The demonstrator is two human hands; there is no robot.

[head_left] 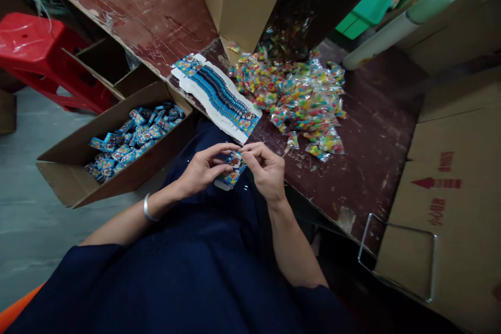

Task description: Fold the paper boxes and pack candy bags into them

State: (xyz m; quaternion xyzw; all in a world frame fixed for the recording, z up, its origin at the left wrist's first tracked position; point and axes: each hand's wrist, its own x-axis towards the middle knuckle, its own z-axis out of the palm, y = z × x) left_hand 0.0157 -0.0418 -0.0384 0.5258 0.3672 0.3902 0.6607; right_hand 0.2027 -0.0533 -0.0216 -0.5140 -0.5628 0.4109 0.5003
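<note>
A small blue printed cardboard box (231, 169) was pinched between left hand (201, 168) and right hand (266, 169), fingers closed, near the stack of flat blue box blanks (217, 96); folding appeared underway, closing the flap judged next.

Glossy printed card box (231, 171) in the hands, shiny clear plastic sachets (301, 99) at one o'clock, worn scratched wooden table (156, 5), matt brown cardboard carton (70, 177) at nine o'clock.

Navy garment (188, 276), silver bangle (147, 209), left wrist.
</note>
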